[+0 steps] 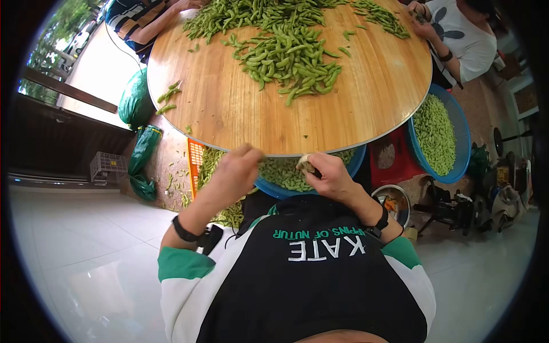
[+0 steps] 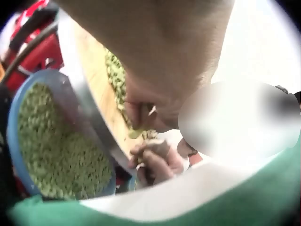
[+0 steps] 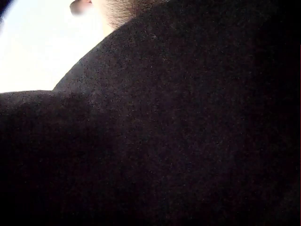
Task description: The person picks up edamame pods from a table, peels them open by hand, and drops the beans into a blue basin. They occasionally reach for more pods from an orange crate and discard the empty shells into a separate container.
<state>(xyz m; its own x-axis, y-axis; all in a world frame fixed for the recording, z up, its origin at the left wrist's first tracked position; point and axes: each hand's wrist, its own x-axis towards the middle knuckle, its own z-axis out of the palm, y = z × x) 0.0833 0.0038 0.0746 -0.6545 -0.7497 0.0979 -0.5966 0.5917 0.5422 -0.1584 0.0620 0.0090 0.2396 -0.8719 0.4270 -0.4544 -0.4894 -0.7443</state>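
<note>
In front of the round table's near edge, my left hand [image 1: 235, 171] is blurred, with curled fingers. The left wrist view shows a small green soybean pod [image 2: 135, 134] right at its fingertips. A short way to the right, my right hand [image 1: 330, 176] pinches a pale pod-like piece [image 1: 305, 164] between thumb and fingers. Below both hands, a blue basin [image 1: 274, 191] holds shelled green beans [image 1: 286, 176], partly hidden by the table edge. The right wrist view is mostly dark cloth [image 3: 164, 132], and the right hand's fingers are hidden there.
A large heap of soybean pods [image 1: 286, 57] lies on the wooden table [image 1: 211, 114]. Two other people sit across it. An orange crate [image 1: 195, 163] of pods stands at left, near green sacks [image 1: 134, 97]. At right are another blue basin [image 1: 464, 143] of beans and a metal bowl [image 1: 407, 200].
</note>
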